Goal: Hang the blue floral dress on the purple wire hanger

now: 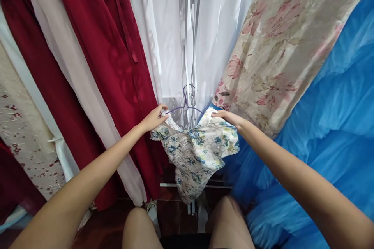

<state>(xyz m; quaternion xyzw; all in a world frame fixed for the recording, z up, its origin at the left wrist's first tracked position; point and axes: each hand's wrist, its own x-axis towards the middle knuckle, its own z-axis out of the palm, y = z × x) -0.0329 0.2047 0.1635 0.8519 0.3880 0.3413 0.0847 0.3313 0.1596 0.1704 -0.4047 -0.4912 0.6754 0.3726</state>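
Note:
A short-sleeved floral blouse [193,151], white with blue and yellow flowers, hangs on a thin purple hanger [186,103] in front of me. My left hand [156,118] pinches its left shoulder near the hanger's end. At the other shoulder, my right hand [226,116] grips the fabric with the thumb on top and the fingers mostly hidden behind. Between the two hands the neckline is spread wide, and the hanger's hook rises above it. The blouse's lower part hangs down above the floor.
Long red dresses [96,46] and a pale pink one hang at the left. Behind the blouse is white fabric [222,27] with long narrow straps [191,39]. To the right hang a beige floral dress [271,54] and blue tulle [327,124]. My knees and shoes are below.

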